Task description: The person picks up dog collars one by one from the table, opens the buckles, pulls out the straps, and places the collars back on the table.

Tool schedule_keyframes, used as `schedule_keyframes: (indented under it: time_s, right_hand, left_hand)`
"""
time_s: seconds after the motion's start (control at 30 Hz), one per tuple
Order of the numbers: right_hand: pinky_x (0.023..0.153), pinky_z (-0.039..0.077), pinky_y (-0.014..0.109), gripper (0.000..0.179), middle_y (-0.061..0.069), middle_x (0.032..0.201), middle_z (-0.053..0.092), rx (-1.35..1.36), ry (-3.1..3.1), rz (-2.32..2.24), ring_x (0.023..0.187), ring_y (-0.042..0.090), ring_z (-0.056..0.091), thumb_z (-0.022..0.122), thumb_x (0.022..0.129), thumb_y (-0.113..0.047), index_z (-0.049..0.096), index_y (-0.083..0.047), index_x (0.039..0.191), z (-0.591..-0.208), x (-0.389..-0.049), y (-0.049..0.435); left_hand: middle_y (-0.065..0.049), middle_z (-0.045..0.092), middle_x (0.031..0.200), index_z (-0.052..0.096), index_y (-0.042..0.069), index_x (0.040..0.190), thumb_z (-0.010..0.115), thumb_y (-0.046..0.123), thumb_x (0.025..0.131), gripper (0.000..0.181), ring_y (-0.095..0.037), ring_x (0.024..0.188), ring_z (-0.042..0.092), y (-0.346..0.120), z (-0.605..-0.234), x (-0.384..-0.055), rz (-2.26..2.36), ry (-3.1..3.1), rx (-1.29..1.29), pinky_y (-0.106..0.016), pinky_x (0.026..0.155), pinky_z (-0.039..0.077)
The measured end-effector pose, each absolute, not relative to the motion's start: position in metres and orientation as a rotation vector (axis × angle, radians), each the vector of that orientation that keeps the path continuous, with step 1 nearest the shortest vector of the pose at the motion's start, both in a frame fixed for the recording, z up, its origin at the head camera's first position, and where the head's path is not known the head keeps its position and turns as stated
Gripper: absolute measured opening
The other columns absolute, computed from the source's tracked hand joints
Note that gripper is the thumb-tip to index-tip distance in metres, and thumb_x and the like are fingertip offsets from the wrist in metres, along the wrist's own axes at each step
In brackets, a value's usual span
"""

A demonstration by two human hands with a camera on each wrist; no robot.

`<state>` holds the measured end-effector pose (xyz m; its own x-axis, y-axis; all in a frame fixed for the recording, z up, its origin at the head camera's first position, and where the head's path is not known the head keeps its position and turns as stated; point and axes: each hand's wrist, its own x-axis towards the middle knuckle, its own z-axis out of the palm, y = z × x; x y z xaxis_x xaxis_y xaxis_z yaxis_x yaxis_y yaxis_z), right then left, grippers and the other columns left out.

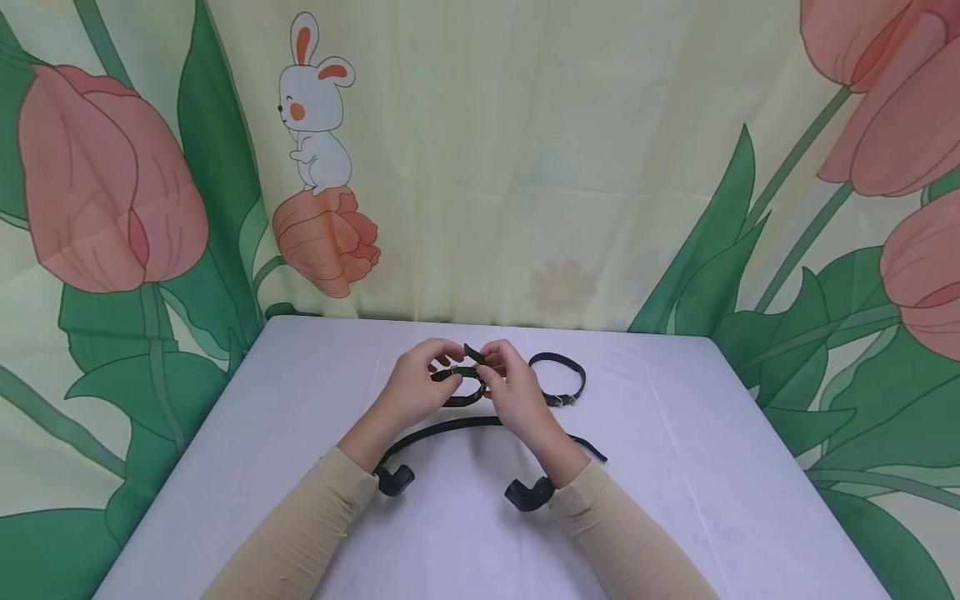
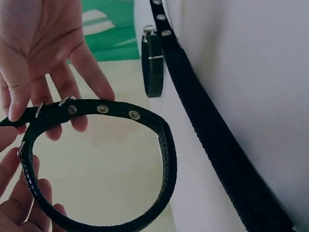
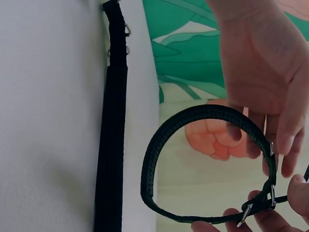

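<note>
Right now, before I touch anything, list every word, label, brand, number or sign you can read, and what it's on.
None: no readable text shows on the held strap loop, the other loop, the long strap or the curtain, whose print shows a rabbit, flowers and leaves.
Any mark on the metal eyelets is too small to read.

A table (image 1: 720, 492) with a lightly creased white covering bore two things. Nearer the person than the grip, a long black strap (image 1: 450, 424) lay arched — metal eyelets (image 2: 161, 17) toward its right end. Just right of the grip rested a dark loop (image 1: 553, 399), its metal buckle (image 1: 564, 401) on the near side.
</note>
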<state>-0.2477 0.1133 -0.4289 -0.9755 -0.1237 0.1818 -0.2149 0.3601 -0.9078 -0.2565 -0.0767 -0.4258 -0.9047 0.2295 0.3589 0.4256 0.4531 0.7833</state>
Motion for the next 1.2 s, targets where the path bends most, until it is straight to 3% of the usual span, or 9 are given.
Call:
schedule_keyframes:
  time_s: [0.2,0.37,0.63,0.9,1.2]
  right_hand:
    - [0.087,0.067,0.045,0.014,0.012,0.117,0.071,0.347,-2.531,1.656,0.112,0.028,0.072,0.063,0.108,-0.01,0.061,-0.016,0.121,-0.4297,-0.2453,0.1111]
    - [0.089,0.067,0.046,0.014,0.012,0.119,0.072,0.354,-2.52,1.678,0.114,0.029,0.072,0.063,0.109,-0.01,0.061,-0.015,0.121,-0.4295,-0.2437,0.1118]
    - [0.09,0.066,0.049,0.013,0.014,0.12,0.071,0.257,-2.443,1.824,0.117,0.03,0.073,0.061,0.109,-0.007,0.061,-0.012,0.121,-0.4325,-0.2444,0.1152]
    - [0.088,0.066,0.048,0.015,0.019,0.122,0.069,0.26,-2.386,1.909,0.116,0.032,0.075,0.057,0.11,-0.004,0.058,-0.007,0.125,-0.4335,-0.2442,0.116]
    - [0.089,0.066,0.05,0.016,0.019,0.123,0.069,0.269,-2.395,1.911,0.116,0.033,0.074,0.057,0.111,-0.006,0.057,-0.009,0.127,-0.4334,-0.2446,0.1165]
  left_hand:
    - [-0.003,0.077,0.102,0.076,0.014,0.111,0.088,0.007,0.088,0.027,-0.02,0.095,0.067,-0.0726,-0.4225,-0.2565,-1.273,-2.544,-0.592,-0.037,0.083,0.058]
    - [0.0,0.076,0.096,0.078,0.013,0.109,0.085,0.0,0.089,0.024,-0.016,0.082,0.067,-0.073,-0.4237,-0.2557,-1.27,-2.559,-0.626,-0.029,0.072,0.06]
    - [-0.003,0.076,0.103,0.079,0.01,0.111,0.081,-0.004,0.091,0.024,-0.018,0.093,0.071,-0.0761,-0.4271,-0.2545,-1.223,-2.546,-0.653,-0.033,0.081,0.062]
    - [0.001,0.071,0.099,0.081,0.016,0.107,0.077,-0.007,0.093,0.028,-0.015,0.092,0.066,-0.0761,-0.429,-0.2555,-1.226,-2.565,-0.67,-0.031,0.079,0.06]
    - [-0.001,0.07,0.099,0.082,0.016,0.111,0.077,-0.008,0.093,0.03,-0.018,0.094,0.067,-0.0749,-0.4275,-0.2565,-1.225,-2.631,-0.661,-0.034,0.081,0.058]
